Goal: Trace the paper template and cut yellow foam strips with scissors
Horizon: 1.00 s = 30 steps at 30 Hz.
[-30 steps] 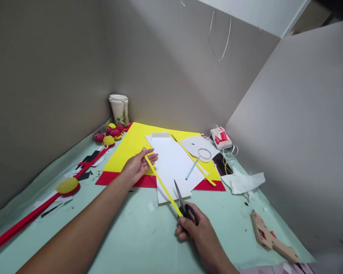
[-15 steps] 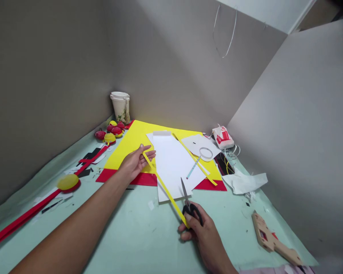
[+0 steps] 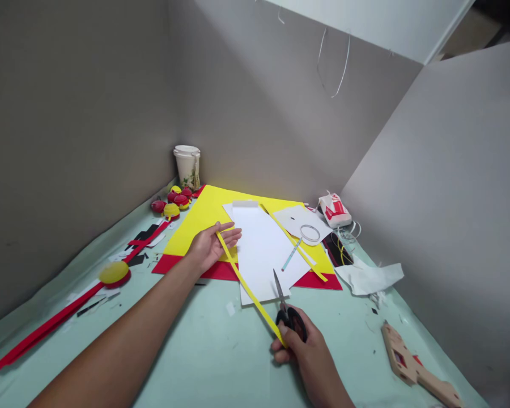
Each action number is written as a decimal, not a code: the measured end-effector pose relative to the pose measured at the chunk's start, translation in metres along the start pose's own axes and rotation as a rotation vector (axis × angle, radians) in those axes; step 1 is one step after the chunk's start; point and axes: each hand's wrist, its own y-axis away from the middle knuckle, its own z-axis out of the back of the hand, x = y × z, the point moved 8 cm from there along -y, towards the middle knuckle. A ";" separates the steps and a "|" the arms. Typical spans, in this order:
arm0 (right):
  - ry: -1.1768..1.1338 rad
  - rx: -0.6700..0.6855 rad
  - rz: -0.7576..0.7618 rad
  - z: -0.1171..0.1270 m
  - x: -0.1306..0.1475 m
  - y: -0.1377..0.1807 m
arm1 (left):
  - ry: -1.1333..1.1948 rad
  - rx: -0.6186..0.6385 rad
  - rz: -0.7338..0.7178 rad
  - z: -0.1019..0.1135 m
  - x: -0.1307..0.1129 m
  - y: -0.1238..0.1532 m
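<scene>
A long yellow strip [image 3: 249, 289] runs slantwise between my two hands above the pale green table [image 3: 204, 357]. My left hand [image 3: 212, 245] pinches its far end, fingers partly stretched, over the edge of a yellow sheet [image 3: 199, 218] that lies on a red sheet [image 3: 174, 264]. My right hand [image 3: 300, 351] is closed on the black handles of scissors [image 3: 285, 309], blades pointing away, and also grips the strip's near end. A white sheet [image 3: 263, 252] lies under the strip.
A paper cup [image 3: 187, 166] stands in the corner near red and yellow round pieces [image 3: 175, 203]. A pen [image 3: 289, 256], tape ring [image 3: 310, 233], red-white packet [image 3: 334, 208], crumpled tissue [image 3: 369, 277], wooden piece [image 3: 412, 365] and long red strip [image 3: 46, 328] lie about. Grey panels wall the table.
Both hands have stayed on the strip. The scissors' blades, slightly apart a second ago, are now together. The camera view has shifted a little, moving everything slightly right and down.
</scene>
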 end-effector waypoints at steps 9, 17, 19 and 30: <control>0.012 0.035 0.001 -0.001 -0.013 -0.002 | 0.082 0.067 -0.033 0.004 -0.010 -0.002; 0.100 0.186 -0.072 -0.012 -0.023 0.004 | 0.136 0.075 -0.010 0.011 -0.017 -0.003; 0.109 0.197 -0.098 -0.014 -0.024 0.007 | 0.141 0.077 0.000 0.013 -0.017 -0.004; 0.116 0.160 -0.087 -0.014 -0.022 0.009 | 0.085 0.082 -0.017 0.013 -0.020 -0.004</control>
